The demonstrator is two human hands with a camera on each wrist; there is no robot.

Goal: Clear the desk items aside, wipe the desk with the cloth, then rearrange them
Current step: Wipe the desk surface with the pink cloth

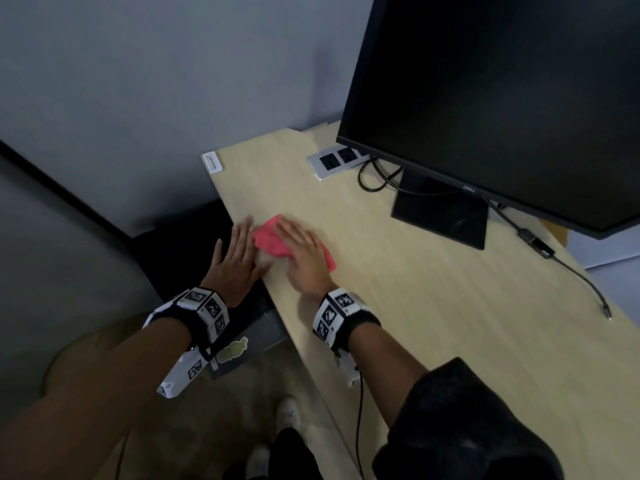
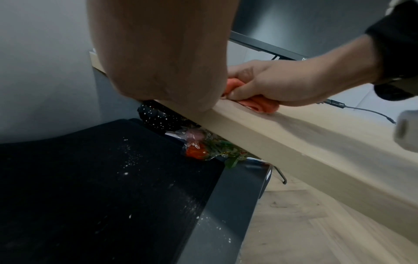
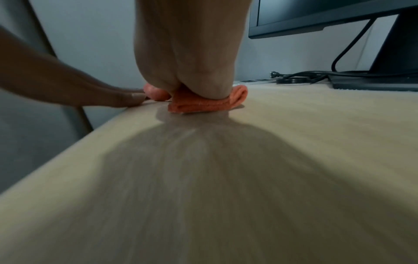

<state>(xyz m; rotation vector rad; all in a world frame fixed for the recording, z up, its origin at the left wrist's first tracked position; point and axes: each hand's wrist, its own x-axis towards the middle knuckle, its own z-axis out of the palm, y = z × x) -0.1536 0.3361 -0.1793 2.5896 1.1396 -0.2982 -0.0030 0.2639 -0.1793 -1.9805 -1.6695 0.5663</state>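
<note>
A folded pink-red cloth [image 1: 270,239] [image 2: 260,105] [image 3: 203,105] lies on the light wooden desk [image 1: 415,289] [image 3: 226,178] near its left edge. My right hand [image 1: 301,247] [image 2: 271,84] [image 3: 192,71] lies palm down on the cloth and presses it to the desk, fingers stretched forward over it. My left hand [image 1: 235,258] [image 2: 162,62] [image 3: 90,89] is flat with straight fingers just left of the cloth, at the desk's edge, its thumb side touching the desktop. It holds nothing.
A black monitor [image 1: 502,98] on a flat stand [image 1: 440,216] fills the back right, with a socket panel [image 1: 334,162] and a loose cable [image 1: 571,271] nearby. A small white item [image 1: 213,162] sits at the far corner. A black surface [image 2: 90,178] and wrapped items [image 2: 203,148] sit below the desk edge.
</note>
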